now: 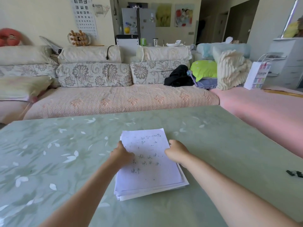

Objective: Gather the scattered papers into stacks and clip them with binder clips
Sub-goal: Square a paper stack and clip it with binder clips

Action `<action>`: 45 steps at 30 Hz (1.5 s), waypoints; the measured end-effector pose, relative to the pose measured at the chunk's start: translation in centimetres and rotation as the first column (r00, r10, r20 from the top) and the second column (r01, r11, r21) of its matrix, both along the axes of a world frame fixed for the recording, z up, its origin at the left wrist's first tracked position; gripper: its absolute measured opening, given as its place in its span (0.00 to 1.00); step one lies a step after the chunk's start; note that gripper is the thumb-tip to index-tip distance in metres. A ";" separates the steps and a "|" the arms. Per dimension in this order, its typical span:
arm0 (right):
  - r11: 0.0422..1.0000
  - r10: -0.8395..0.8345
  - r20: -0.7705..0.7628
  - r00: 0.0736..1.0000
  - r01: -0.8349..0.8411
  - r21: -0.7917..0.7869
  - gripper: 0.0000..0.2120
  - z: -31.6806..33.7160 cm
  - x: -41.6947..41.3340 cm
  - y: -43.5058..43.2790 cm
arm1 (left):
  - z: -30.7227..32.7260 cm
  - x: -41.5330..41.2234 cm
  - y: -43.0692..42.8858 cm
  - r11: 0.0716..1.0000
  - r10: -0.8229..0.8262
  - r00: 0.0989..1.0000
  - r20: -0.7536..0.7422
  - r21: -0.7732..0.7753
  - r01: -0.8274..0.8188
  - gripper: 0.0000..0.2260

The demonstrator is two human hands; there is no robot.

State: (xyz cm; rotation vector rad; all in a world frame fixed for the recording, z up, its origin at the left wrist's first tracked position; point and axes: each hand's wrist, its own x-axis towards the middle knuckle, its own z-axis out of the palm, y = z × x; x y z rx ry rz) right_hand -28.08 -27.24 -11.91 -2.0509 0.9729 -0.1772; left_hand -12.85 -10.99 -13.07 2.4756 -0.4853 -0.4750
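Observed paper stack (pixel 150 169) flat on counter (pixel 49 153); gripped at left edge by left hand (pixel 122 155), at right edge by right hand (pixel 177 150).

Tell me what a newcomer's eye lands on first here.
First comes the stack of handwritten papers lying in the middle of the green leaf-patterned table, with the left hand and the right hand holding its two side edges. Behind the table, a floral sofa runs across the room, and an eye chart hangs on the wall above it.
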 end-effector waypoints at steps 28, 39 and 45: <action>0.864 -0.441 -0.203 0.874 0.353 -0.358 0.29 -2.3 -35.5 -21.3 | -0.7 -34.5 -29.6 0.508 -0.812 0.516 0.273 -0.106 0.855 0.19; 0.884 -0.356 -0.085 0.930 0.306 -0.353 0.09 -3.1 -34.9 -21.9 | -2.8 -35.3 -30.6 0.481 -0.779 0.385 0.495 0.079 0.873 0.12; 0.903 -0.324 0.002 0.946 0.310 -0.298 0.02 -2.5 -31.9 -20.4 | -2.8 -32.3 -28.6 0.501 -0.776 0.381 0.502 0.124 0.857 0.13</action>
